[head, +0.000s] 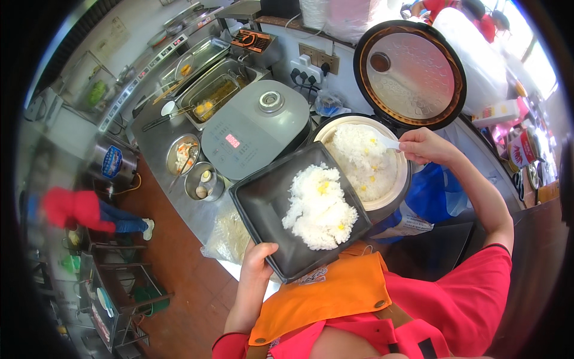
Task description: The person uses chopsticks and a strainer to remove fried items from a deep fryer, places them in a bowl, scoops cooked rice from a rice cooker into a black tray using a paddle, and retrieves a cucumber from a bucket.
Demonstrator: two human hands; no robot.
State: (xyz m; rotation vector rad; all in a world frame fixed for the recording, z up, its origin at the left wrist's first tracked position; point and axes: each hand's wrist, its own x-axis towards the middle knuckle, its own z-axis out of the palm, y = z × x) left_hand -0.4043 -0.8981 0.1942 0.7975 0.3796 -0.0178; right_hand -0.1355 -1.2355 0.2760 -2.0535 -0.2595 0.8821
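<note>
My left hand grips the near corner of a black square dish, which is tilted in front of my orange apron. A mound of white rice with yellow bits sits toward the dish's right side. My right hand holds a whitish rice paddle by its handle. The paddle's blade reaches into the rice in an open cooker, partly hidden there. More rice with yellow pieces lies inside the pot. The cooker's round lid stands raised behind it. The dish overlaps the pot's near left rim.
A second, closed rice cooker with a lit display stands left of the pot. Metal bowls and a fryer basket are beyond it. Plugs fill a wall socket strip. A person in red bends at the far left.
</note>
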